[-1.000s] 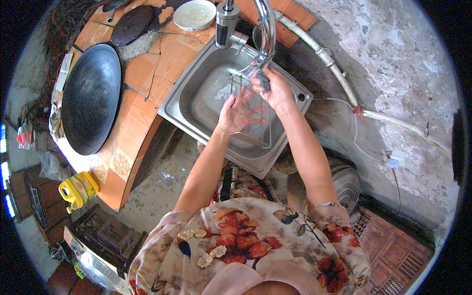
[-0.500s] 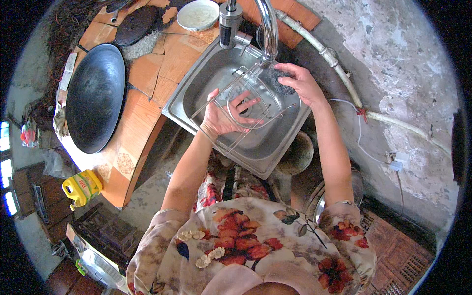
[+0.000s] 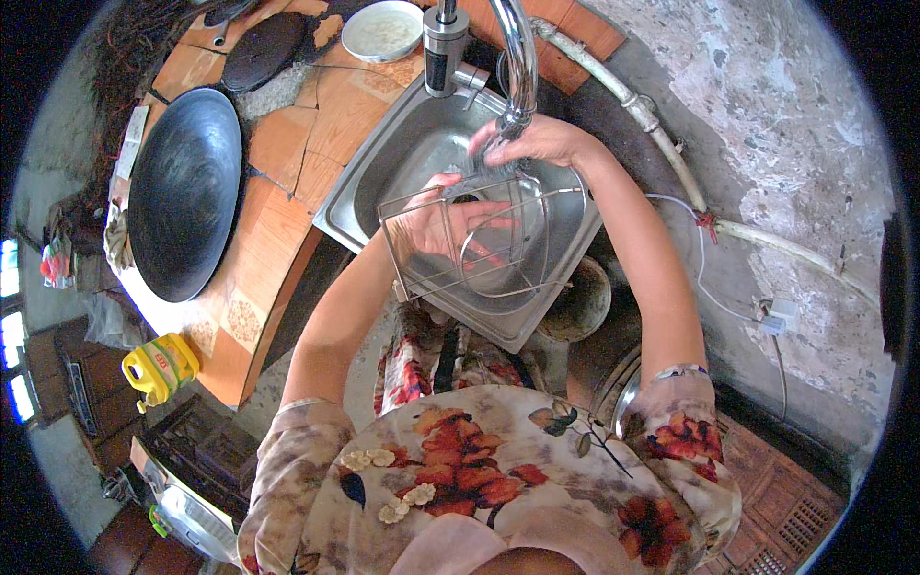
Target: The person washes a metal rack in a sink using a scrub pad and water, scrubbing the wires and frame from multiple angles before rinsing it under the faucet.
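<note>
Steel wire is forming the rack [image 3: 465, 247], which is tilting over the sink [image 3: 402, 153], its lower left corner hanging near the rim. The left hand [image 3: 431, 228] is spreading its fingers wide, palm up, among the bars; it seems to be propping the rack rather than gripping it, though whether any finger is hooking a wire I cannot tell. The right hand [image 3: 541, 141] is curling its fingers around a dark grey scrubber [image 3: 491, 155] below the spout of the tap [image 3: 520, 62]; blur is hiding how tightly they are closing, and I cannot tell whether water is running. By my judgement, the step in hand is scrubbing the rack, with the scrubber probably getting a wetting. The next move is calling for bringing the scrubber onto the bars while the left hand is keeping the frame steady, since such loose support could be letting it slip. As for writing, the yellow jug [image 3: 161, 369] beside the worktop [image 3: 278, 144] is carrying a label with small reddish print, and the tap's body is showing a dark panel, too small for reading. The wok [image 3: 185, 192] is showing no lettering.
</note>
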`<state>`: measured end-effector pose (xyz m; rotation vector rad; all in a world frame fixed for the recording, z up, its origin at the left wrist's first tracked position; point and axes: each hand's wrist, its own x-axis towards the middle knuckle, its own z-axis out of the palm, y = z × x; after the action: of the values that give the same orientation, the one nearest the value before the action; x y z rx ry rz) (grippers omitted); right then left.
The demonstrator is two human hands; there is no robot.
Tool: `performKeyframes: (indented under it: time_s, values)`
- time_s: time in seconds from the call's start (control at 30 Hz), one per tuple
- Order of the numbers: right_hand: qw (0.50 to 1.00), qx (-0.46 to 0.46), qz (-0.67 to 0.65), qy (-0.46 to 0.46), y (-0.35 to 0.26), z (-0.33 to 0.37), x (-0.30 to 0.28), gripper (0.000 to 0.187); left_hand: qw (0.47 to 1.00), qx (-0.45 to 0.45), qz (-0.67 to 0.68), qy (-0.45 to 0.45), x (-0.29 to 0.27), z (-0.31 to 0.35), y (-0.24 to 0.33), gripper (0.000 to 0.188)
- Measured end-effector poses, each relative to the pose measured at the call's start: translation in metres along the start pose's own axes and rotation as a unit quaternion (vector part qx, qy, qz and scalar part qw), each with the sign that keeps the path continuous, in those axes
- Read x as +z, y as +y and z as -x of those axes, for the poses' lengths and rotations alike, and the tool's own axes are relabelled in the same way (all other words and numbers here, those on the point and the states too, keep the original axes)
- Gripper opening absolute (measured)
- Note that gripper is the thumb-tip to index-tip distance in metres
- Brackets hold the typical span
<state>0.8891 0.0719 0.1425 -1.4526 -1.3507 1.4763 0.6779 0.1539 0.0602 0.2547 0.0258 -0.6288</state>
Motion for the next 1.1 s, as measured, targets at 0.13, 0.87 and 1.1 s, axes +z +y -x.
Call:
performKeyframes:
  time_s: [0.13, 0.87, 1.1]
  values:
    - [0.968, 0.100, 0.191, -0.129, -0.013, -0.010, 0.002, 0.041, 0.996, -0.073, -0.053, 0.030, 0.001, 0.000, 0.007, 0.107]
    - [0.897, 0.072, -0.360, 0.246, 0.072, 0.021, 0.048, 0.028, 0.892, 0.230, 0.079, 0.380, -0.022, -0.004, -0.042, 0.052]
    - [0.979, 0.004, 0.087, 0.183, 0.060, 0.010, 0.025, 0.022, 0.889, 0.229, -0.036, 0.395, -0.047, -0.012, -0.077, 0.056]
